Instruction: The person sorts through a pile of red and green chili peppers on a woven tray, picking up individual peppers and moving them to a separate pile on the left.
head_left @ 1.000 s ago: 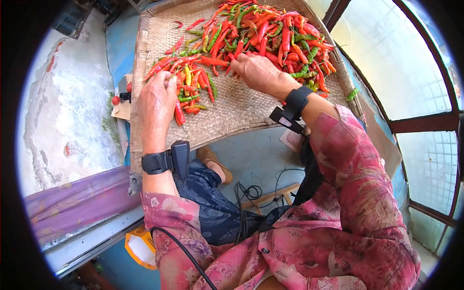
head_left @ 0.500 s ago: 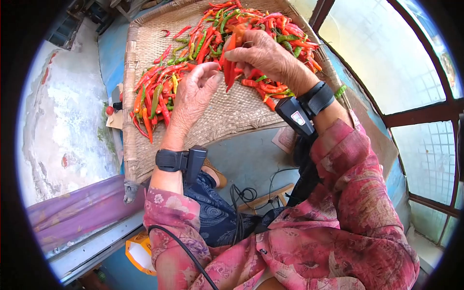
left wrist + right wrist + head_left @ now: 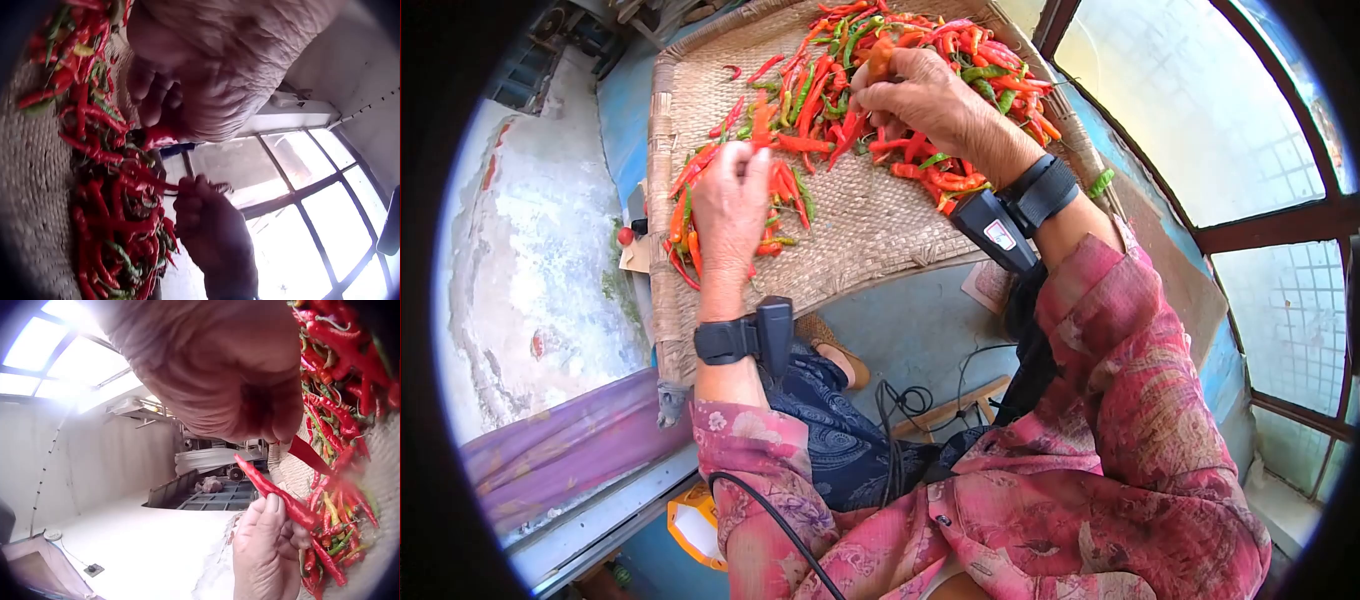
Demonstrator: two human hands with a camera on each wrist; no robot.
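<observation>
Above the smaller heap of chillies (image 3: 790, 190) on the left of the woven tray (image 3: 662, 200), the left hand (image 3: 730, 205) pinches a red chilli (image 3: 761, 118). In the right wrist view that chilli (image 3: 275, 494) lies slanted between the thumb and fingers of the left hand (image 3: 265, 559). The right hand (image 3: 940, 105), fingers curled, holds red chillies over the larger heap (image 3: 985, 60); one red chilli (image 3: 306, 453) sticks out below its fingers in the right wrist view. The left wrist view shows the right hand (image 3: 212, 231) gripping a chilli too.
The tray's near edge (image 3: 850, 285) is in front of the person's lap. Black cables (image 3: 900, 400) and a small wooden stool (image 3: 965, 405) are below. Paned windows (image 3: 1210, 120) stand at the right, a pale wall (image 3: 540, 260) at the left.
The left hand has moved left from beside the right hand and now pinches a chilli. The right hand has lifted from the heap with chillies and shifted slightly left.
</observation>
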